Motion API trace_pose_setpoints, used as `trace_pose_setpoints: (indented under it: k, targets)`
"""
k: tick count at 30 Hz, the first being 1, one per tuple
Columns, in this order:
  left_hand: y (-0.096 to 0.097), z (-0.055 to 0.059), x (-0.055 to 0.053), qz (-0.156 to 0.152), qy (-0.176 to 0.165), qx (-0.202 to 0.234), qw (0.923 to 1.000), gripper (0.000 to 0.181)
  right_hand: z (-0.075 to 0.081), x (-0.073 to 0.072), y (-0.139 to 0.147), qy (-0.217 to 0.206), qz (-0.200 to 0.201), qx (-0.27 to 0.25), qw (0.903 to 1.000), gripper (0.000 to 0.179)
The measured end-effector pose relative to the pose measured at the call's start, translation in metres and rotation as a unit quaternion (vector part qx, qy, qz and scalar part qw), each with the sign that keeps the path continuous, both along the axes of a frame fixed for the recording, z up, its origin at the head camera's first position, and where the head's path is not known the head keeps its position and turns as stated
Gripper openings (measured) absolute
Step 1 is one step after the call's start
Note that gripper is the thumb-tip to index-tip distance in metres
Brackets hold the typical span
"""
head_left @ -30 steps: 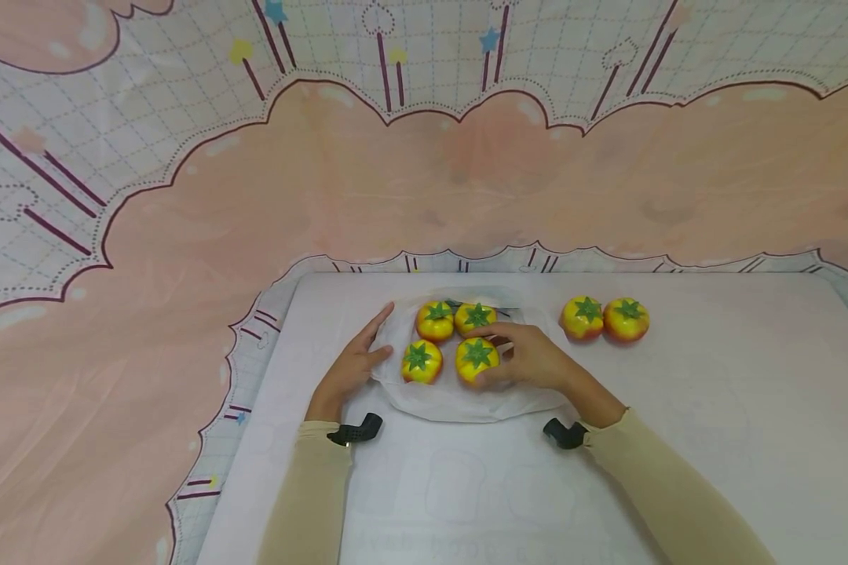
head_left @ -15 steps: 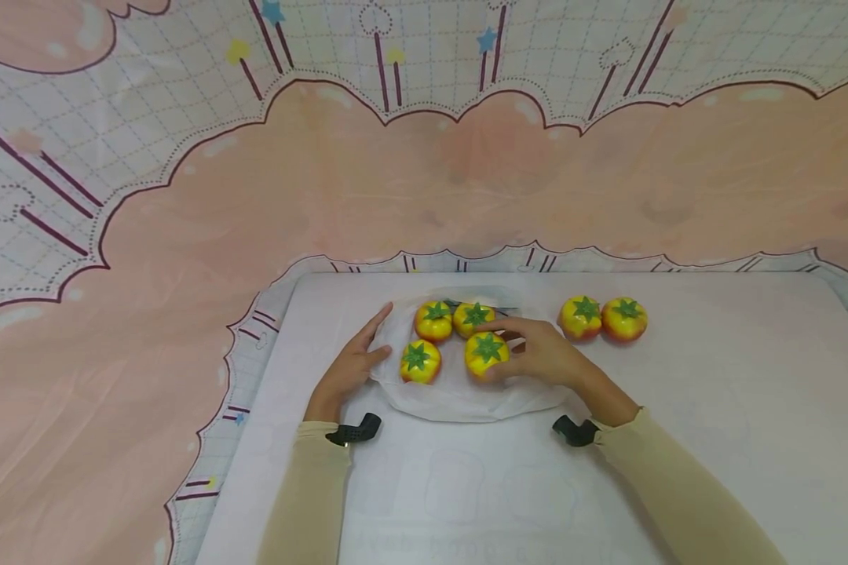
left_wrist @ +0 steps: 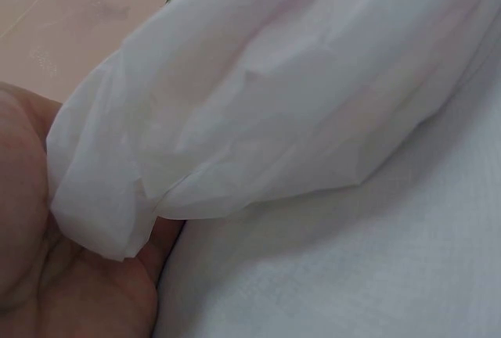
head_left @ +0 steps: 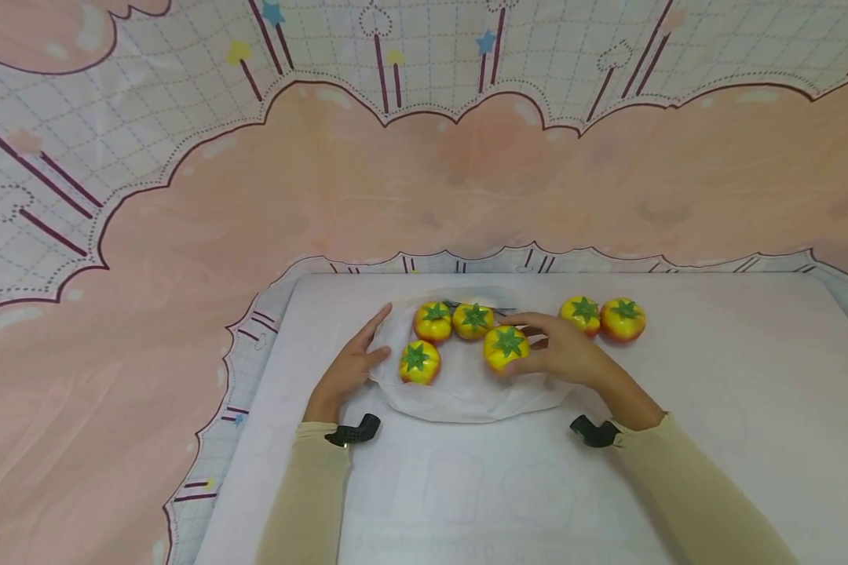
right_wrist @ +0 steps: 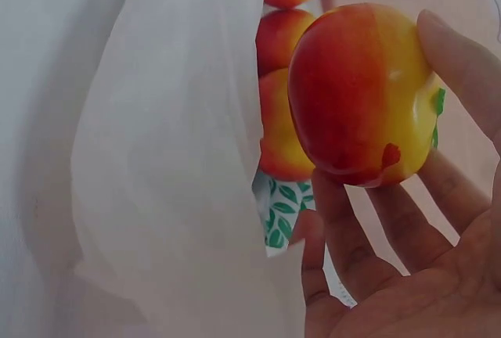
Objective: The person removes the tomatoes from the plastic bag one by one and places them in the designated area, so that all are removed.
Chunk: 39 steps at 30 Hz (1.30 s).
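My right hand holds a yellow-and-red artificial persimmon with a green star-shaped calyx, raised at the right part of a thin white bag. In the right wrist view, thumb and fingertips grip this persimmon from its sides, beside the bag's wall. Three more persimmons sit inside the bag: two at the back, among them one at back left, and one at front left. My left hand, thumb and fingers spread, rests against the bag's left side; in the left wrist view, the bag's rim lies against the palm.
Two more persimmons, a nearer-left one and a right one, lie on the white table behind my right hand. A patterned peach-and-white cloth hangs behind the table. Green-leaf-patterned material shows inside the bag.
My right hand has lifted the front-right persimmon and carried it to the right, away from the other three. The left hand has stayed at the bag's side.
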<state>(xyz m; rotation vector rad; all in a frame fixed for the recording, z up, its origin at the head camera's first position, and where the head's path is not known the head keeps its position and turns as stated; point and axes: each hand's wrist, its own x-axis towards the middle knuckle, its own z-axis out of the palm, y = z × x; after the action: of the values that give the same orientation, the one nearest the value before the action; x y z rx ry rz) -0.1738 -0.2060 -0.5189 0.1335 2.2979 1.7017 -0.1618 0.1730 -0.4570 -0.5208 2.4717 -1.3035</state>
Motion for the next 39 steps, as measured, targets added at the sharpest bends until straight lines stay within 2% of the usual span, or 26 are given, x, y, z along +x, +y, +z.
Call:
trace_pose_setpoints:
  k: [8, 16, 25, 31, 39]
  targets:
    - [0.000, 0.000, 0.000, -0.001, 0.001, -0.001, 1.0000, 0.074, -0.003, 0.003, 0.013, 0.006, -0.016, 0.004, 0.9999, 0.071]
    - [-0.001, -0.001, 0.000, -0.001, 0.002, 0.002, 1.0000, 0.073, -0.001, 0.006, 0.026, -0.012, -0.041, 0.023, 0.9988, 0.073]
    - [0.000, 0.001, 0.000, -0.006, 0.005, 0.003, 1.0000, 0.073, -0.002, 0.008, 0.039, -0.001, -0.049, 0.004, 0.9988, 0.074]
    - [-0.001, 0.000, -0.001, -0.002, 0.005, -0.009, 0.9999, 0.074, 0.002, 0.012, 0.046, -0.011, -0.068, 0.010, 0.9976, 0.073]
    - [-0.001, -0.001, -0.001, 0.001, -0.001, -0.002, 1.0000, 0.074, 0.006, 0.014, 0.055, 0.005, -0.078, 0.022, 0.9967, 0.072]
